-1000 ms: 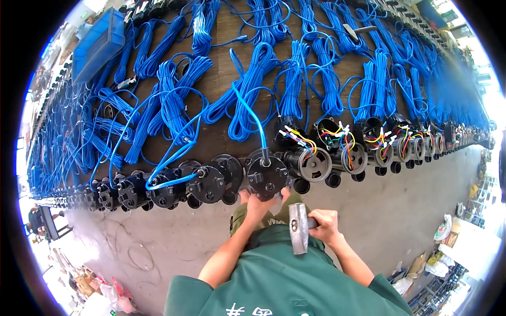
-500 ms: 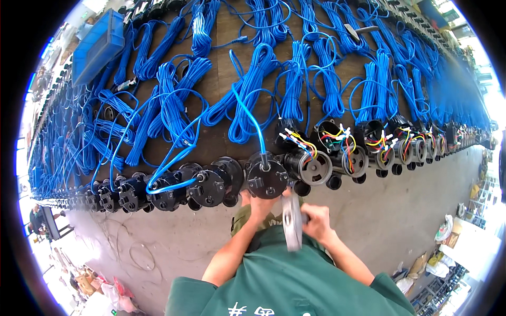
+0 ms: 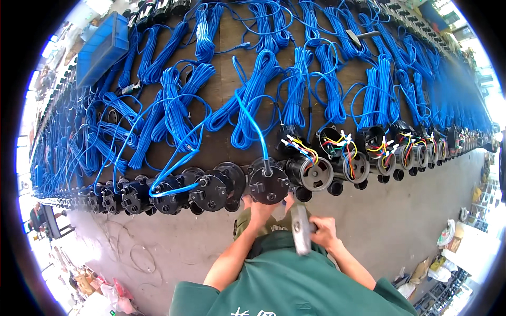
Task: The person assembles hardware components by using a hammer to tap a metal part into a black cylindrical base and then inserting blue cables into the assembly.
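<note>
Holding a hammer (image 3: 302,231), right hand (image 3: 324,233) fingers clamped on. Left hand (image 3: 260,213) fingers at black housing (image 3: 269,185): can't tell. White-lettered green shirt (image 3: 290,279).

capped housings (image 3: 269,185) sit left along the front edge of the bench (image 3: 219,148), open housings (image 3: 316,175) right, cable bundles (image 3: 256,105) lying behind

The right hand (image 3: 324,230) is holding a hammer (image 3: 301,231), the left hand (image 3: 262,209) is reaching to a black motor's near side (image 3: 269,184), and blue cables (image 3: 263,73) are lying beyond.
</note>
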Demonstrator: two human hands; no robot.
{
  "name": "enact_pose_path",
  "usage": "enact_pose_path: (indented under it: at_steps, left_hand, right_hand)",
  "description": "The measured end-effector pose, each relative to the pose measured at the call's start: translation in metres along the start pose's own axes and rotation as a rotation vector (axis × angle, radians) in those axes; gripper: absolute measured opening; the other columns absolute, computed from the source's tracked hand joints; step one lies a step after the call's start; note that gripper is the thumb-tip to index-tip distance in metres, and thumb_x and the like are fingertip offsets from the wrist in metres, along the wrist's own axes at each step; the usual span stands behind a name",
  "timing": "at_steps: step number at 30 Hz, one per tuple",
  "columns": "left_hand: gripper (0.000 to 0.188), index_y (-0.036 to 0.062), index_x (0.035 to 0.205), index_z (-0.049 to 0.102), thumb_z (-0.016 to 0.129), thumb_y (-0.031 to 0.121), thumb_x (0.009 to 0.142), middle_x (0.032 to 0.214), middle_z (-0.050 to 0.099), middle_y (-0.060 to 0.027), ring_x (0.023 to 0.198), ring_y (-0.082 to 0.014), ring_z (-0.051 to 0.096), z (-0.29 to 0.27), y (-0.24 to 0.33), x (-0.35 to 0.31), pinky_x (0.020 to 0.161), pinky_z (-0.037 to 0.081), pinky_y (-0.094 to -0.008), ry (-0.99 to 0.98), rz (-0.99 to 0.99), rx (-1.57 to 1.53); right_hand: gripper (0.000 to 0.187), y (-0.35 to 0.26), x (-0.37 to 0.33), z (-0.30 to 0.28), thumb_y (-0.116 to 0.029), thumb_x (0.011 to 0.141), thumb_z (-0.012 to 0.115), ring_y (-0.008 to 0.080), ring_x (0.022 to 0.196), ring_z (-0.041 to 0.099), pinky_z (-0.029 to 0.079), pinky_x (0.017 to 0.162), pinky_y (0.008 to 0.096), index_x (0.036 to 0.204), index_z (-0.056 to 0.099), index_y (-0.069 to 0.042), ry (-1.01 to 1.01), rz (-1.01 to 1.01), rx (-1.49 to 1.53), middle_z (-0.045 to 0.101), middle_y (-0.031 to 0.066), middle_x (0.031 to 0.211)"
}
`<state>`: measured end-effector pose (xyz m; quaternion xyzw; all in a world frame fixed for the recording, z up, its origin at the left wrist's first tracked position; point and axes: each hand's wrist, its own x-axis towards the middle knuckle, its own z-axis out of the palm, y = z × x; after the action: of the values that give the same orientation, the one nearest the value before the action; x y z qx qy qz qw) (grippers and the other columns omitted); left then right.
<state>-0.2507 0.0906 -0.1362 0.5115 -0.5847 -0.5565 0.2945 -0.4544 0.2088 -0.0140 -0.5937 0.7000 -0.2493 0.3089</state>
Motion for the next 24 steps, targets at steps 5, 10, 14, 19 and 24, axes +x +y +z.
enact_pose_path:
  at_steps: [5, 10, 14, 19, 24]
  left_hand:
    - [0.046, 0.0037, 0.115, 0.067, 0.089, 0.015, 0.077, 0.102, 0.069, -0.0040, 0.092, -0.0191, 0.064, -0.015, 0.010, -0.016, 0.084, 0.054, -0.0375, -0.106, -0.234, -0.120]
    - [0.049, 0.0047, 0.119, 0.067, 0.088, 0.015, 0.077, 0.106, 0.071, -0.0071, 0.095, -0.0232, 0.066, -0.015, 0.032, -0.006, 0.087, 0.055, -0.0409, -0.088, -0.125, 0.054]
    - [0.053, 0.0055, 0.123, 0.067, 0.086, 0.016, 0.074, 0.109, 0.071, -0.0091, 0.098, -0.0276, 0.066, -0.001, 0.003, -0.005, 0.090, 0.054, -0.0414, -0.016, 0.177, 0.301]
    - [0.057, 0.0052, 0.124, 0.068, 0.091, 0.019, 0.074, 0.111, 0.071, -0.0070, 0.102, -0.0231, 0.065, -0.010, 0.010, -0.006, 0.091, 0.053, -0.0399, -0.105, -0.169, -0.030]
    - [0.058, 0.0035, 0.125, 0.067, 0.093, 0.019, 0.075, 0.112, 0.071, -0.0059, 0.101, -0.0181, 0.063, -0.027, 0.040, -0.015, 0.091, 0.053, -0.0383, -0.217, -0.303, -0.129]
  right_hand:
    - [0.026, -0.014, -0.013, -0.019, -0.013, 0.063, 0.081, 0.0295, 0.054, 0.057, 0.043, 0.050, 0.0384, 0.076, 0.059, -0.009, 0.021, -0.082, 0.071, 0.056, 0.0084, 0.064]
    - [0.020, -0.043, 0.014, -0.022, -0.010, 0.063, 0.077, 0.0282, 0.053, 0.056, 0.042, 0.049, 0.0394, 0.071, 0.058, -0.011, 0.098, -0.303, 0.133, 0.056, 0.0068, 0.063]
    - [0.016, -0.005, 0.034, 0.006, -0.011, 0.065, 0.076, 0.0312, 0.057, 0.062, 0.047, 0.052, 0.0418, 0.076, 0.064, -0.011, 0.098, -0.143, -0.116, 0.061, 0.0092, 0.066]
    - [0.022, -0.021, -0.007, -0.008, -0.013, 0.065, 0.081, 0.0324, 0.057, 0.060, 0.046, 0.052, 0.0400, 0.079, 0.064, -0.009, -0.010, -0.071, 0.161, 0.060, 0.0106, 0.067]
    - [0.019, -0.030, -0.016, -0.013, -0.009, 0.067, 0.078, 0.0313, 0.054, 0.058, 0.046, 0.052, 0.0385, 0.080, 0.063, -0.006, -0.068, 0.000, 0.198, 0.059, 0.0114, 0.065]
